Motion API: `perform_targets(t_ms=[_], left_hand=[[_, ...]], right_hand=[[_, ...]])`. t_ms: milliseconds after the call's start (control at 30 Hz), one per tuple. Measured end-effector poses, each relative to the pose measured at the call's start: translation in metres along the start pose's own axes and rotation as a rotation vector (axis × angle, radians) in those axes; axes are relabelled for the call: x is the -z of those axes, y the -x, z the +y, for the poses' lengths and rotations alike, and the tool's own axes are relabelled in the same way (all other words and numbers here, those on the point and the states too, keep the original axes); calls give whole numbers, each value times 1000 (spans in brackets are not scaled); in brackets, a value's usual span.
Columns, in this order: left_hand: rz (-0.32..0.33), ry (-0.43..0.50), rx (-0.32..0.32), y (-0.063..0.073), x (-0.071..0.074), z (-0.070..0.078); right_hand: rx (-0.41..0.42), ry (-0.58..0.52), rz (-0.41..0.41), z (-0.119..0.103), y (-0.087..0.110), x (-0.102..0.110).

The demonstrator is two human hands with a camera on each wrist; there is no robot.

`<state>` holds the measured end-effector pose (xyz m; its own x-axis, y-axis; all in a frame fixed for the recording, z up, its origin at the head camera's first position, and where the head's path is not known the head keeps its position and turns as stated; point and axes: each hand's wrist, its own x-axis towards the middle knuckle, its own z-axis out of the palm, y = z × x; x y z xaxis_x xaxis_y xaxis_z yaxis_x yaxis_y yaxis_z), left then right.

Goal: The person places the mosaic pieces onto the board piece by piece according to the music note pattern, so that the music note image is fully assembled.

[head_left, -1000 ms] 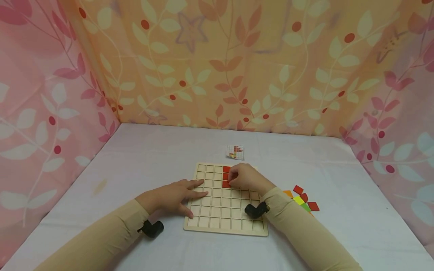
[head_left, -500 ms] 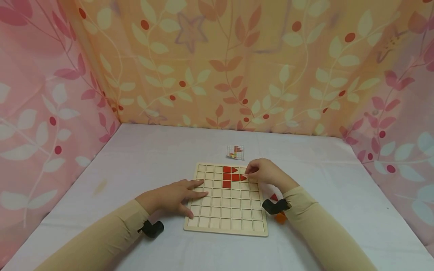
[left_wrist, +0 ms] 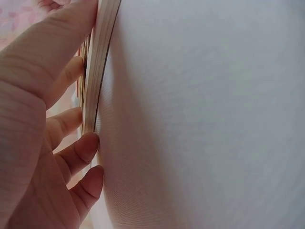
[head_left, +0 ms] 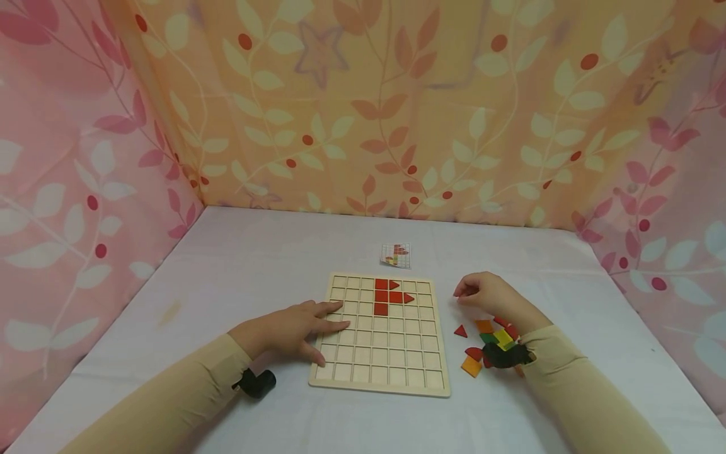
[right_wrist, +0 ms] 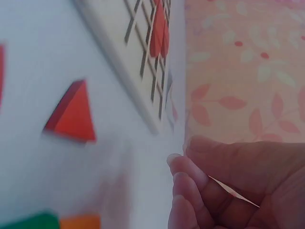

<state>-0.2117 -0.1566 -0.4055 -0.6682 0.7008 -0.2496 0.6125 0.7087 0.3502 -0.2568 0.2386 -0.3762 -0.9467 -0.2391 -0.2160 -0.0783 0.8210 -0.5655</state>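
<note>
A wooden grid board (head_left: 382, 366) lies on the table, with several red tiles (head_left: 381, 309) and red triangles (head_left: 409, 297) set in its upper cells. My left hand (head_left: 289, 331) rests on the board's left side, fingers spread. In the left wrist view, the thumb and fingers lie along the board's edge (left_wrist: 102, 62). My right hand (head_left: 488, 296) is held off the board to the right, fingers loosely curled, with nothing visible between thumb and fingertips. Below it on the cloth lies a loose red triangle (head_left: 460, 331), also seen in the right wrist view.
Right of the board is a pile of loose pieces, including an orange square (head_left: 471, 366), a yellow tile (head_left: 503, 340) and a green piece (head_left: 488, 338), partly hidden by the right wrist camera (head_left: 505, 355). Behind the board lies a small pattern card (head_left: 395, 256). Floral cloth walls surround the table.
My right hand has moved from over the red tiles rightward off the board, uncovering the red triangles in the grid and the loose pieces. My left hand stays in place.
</note>
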Motion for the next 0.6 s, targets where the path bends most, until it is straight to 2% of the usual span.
perform_targets(t_ms=[200,367,600], left_hand=[[2,-8,-1,1,1,1],[8,-7,0,0,0,1],[8,-1,6,-1,-1,0]], right_hand=[[-93,-49,-3,28,14,10],[-110,-32,2,52,21,19],[-133,-30,0,73,28,24]])
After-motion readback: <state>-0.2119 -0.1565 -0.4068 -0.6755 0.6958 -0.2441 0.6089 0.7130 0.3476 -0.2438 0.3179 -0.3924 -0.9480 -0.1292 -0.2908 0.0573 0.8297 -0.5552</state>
